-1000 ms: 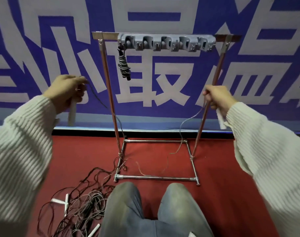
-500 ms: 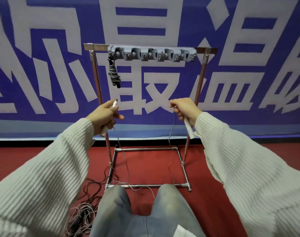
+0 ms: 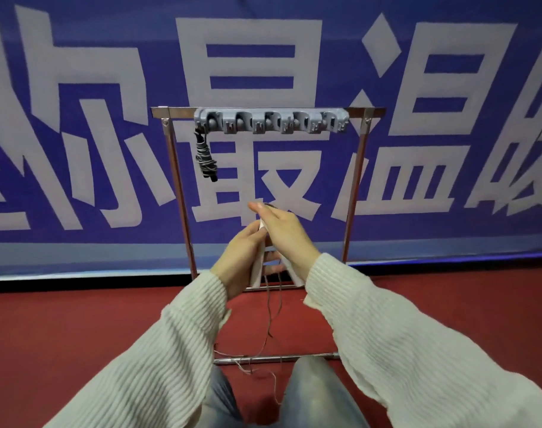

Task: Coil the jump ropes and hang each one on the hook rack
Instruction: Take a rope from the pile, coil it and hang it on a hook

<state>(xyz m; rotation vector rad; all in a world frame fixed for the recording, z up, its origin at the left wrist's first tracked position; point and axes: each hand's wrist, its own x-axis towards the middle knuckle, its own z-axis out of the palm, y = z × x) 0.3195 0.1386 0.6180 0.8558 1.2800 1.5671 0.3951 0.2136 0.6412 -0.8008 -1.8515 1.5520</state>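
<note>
Now both handles meet: left hand (image 3: pixel 243 261) and right hand (image 3: pixel 286 239) each grip a white handle (image 3: pixel 256 270). Coiling the trailing rope (image 3: pixel 271 316) looks next, then a free hook on the rack (image 3: pixel 269 121).

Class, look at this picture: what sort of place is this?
Probably an indoor staged or sports area: a red carpeted floor, a big blue banner with white characters, and a metal rack holding a coiled rope.

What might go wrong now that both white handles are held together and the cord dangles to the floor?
The thin cord hangs slack from the handles and trails over the stand's bottom bar, so it may snag there when pulled up. The left hand and right hand crowd together, so a handle might slip during the handover. A loose coil may also brush the dark rope already on the hook rack.
</note>
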